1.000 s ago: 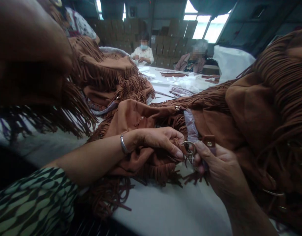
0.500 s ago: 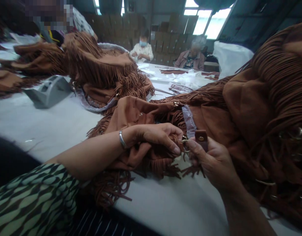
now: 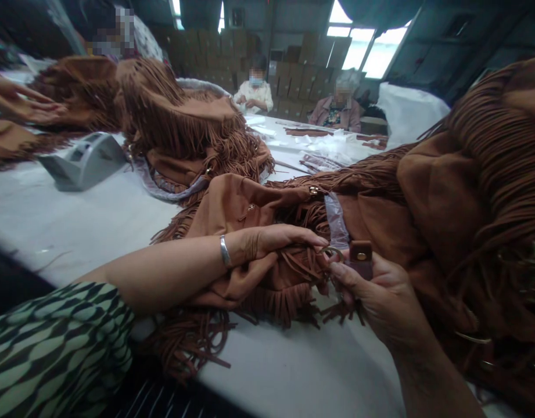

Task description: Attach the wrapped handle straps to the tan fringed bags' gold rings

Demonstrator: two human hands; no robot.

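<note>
My left hand (image 3: 271, 241), its wrist in a silver bangle, lies over a brown fringed suede bag (image 3: 226, 209). Its fingertips close on a gold-coloured metal ring (image 3: 336, 252); the thumb is mostly hidden. My right hand (image 3: 378, 290) pinches the other side of that ring between thumb and fingers. A short brown leather strap end (image 3: 361, 261) with a brass stud stands up between the right fingers. Just behind the ring, a bag handle wrapped in clear plastic (image 3: 336, 220) rises. Fringe strips hang beneath both hands.
More fringed bags are heaped at right (image 3: 450, 186) and at back left (image 3: 175, 110). A grey tape dispenser (image 3: 88, 162) stands on the white table (image 3: 276, 366). A co-worker's hand (image 3: 29, 101) reaches in at far left. Two people (image 3: 254, 93) sit across the table.
My left fingers have straightened along the top of the ring, and its thumb has dropped from sight. The ring has turned and shows more. A co-worker's hand has appeared at left.
</note>
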